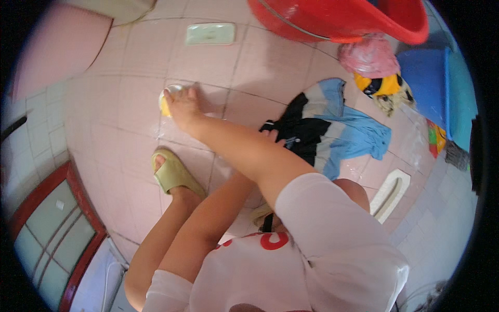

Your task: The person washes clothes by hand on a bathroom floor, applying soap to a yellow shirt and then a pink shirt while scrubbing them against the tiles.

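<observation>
My right arm reaches across to the left. Its hand is closed round a small yellow thing, perhaps soap, at a round white dish on the floor. A wet shirt in black, grey and light blue lies spread on the tiles. Beneath my right forearm, my left hand shows only its fingers, bent onto the black part of the shirt. The rest of that hand is hidden.
A red basin stands at the far right, near a pink bundle, yellow patterned cloth and a blue bin. A pale rectangular tray lies beyond. A slotted white piece lies at right, my green slipper left.
</observation>
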Demonstrator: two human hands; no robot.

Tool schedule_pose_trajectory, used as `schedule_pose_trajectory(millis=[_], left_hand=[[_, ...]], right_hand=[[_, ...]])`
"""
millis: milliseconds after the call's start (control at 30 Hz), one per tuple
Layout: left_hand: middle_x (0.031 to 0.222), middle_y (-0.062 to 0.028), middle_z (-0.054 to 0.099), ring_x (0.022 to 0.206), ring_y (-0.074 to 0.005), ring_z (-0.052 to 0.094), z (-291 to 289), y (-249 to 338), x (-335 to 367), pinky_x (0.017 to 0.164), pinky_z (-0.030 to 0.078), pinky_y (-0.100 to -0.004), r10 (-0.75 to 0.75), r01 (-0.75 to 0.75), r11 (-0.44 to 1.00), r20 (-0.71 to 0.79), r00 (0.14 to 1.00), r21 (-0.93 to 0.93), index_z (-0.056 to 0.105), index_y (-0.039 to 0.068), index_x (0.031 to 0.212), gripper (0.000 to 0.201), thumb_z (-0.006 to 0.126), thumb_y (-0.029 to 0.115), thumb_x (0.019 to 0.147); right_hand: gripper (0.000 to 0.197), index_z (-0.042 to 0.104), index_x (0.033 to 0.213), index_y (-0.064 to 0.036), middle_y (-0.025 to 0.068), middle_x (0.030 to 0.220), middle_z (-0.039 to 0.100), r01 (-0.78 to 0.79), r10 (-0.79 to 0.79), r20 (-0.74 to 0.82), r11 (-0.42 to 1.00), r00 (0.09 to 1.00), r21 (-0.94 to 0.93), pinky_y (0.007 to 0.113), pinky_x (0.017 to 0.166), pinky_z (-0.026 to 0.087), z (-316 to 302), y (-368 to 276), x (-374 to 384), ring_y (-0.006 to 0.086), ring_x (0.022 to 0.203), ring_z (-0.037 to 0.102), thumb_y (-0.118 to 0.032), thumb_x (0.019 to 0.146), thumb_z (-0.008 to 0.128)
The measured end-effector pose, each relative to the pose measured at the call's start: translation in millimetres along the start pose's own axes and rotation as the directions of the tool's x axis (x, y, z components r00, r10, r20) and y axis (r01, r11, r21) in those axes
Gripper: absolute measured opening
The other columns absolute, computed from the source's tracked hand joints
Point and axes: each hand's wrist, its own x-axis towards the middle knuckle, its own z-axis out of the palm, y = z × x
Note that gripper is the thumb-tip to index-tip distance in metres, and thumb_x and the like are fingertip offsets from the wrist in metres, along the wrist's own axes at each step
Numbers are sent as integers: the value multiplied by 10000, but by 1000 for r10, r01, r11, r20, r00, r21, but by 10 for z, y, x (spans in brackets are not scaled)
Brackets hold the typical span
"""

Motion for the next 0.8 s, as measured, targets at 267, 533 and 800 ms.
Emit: schedule_pose_trajectory(millis=[267, 533, 800], left_hand=[[1341, -180, 411, 1247, -374, 371, 452, -148, 175, 1047, 335, -426, 41, -86, 993, -443, 895, -82, 555, 117, 1280, 500, 670, 215, 804], [1190, -196, 491, 1141, -377, 438, 640, -198, 114, 1001, 379, -428, 170, -275, 949, -487, 857, -154, 582, 42, 1148, 457, 712, 77, 712], [1084, -182, 526, 1042, -381, 495, 551, -203, 110, 906, 429, -436, 117, -179, 978, -430, 895, -105, 589, 6, 1061, 395, 713, 34, 688]], right_hand=[[731, 372, 1414, -241, 160, 1134, 595, 212, -295, 125, 869, 947, 446, 435, 874, 475, -1038, 1142, -884, 355, 999, 606, -153, 754, 675], [354, 628, 1104, -194, 124, 1176, 565, 151, -25, -534, 969, 845, 194, 487, 909, 464, -706, 2379, -2263, 356, 1043, 569, -244, 755, 663], [286, 624, 1057, -192, 177, 1058, 546, -632, 539, -618, 770, 572, 87, 559, 907, 382, -716, 3940, -2583, 360, 981, 543, -390, 856, 580]])
